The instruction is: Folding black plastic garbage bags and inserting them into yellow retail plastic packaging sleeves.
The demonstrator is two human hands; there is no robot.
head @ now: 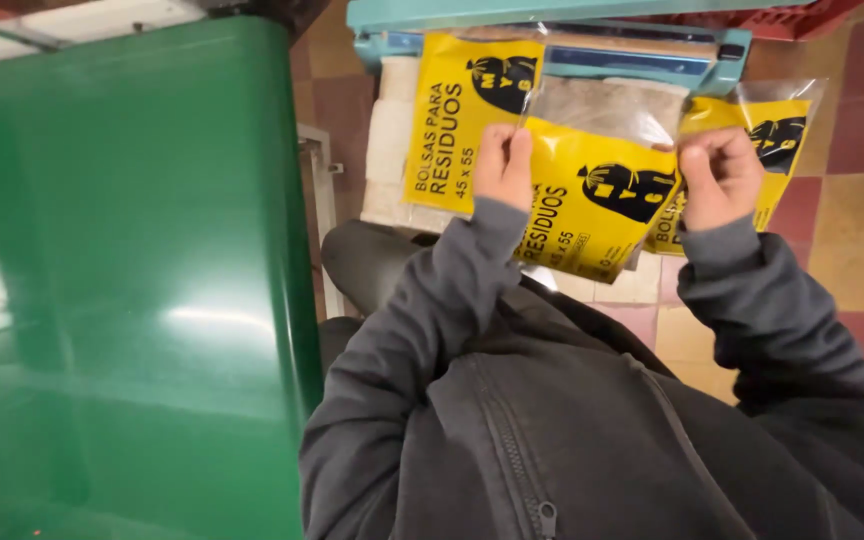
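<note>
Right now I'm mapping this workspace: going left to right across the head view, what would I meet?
Large glossy green metal cabinet → left hand → yellow-printed clear plastic packet held by both hands → right hand → red and ochre tiled floor.

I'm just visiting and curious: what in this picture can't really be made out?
- Head view: the fingertips of the left hand and right hand are curled behind the yellow packet.
- The packet's clear top looks hazy; its contents cannot be told.
- The teal machine is cut off by the top edge.
- The rear packet is partly hidden by the right hand.
</note>
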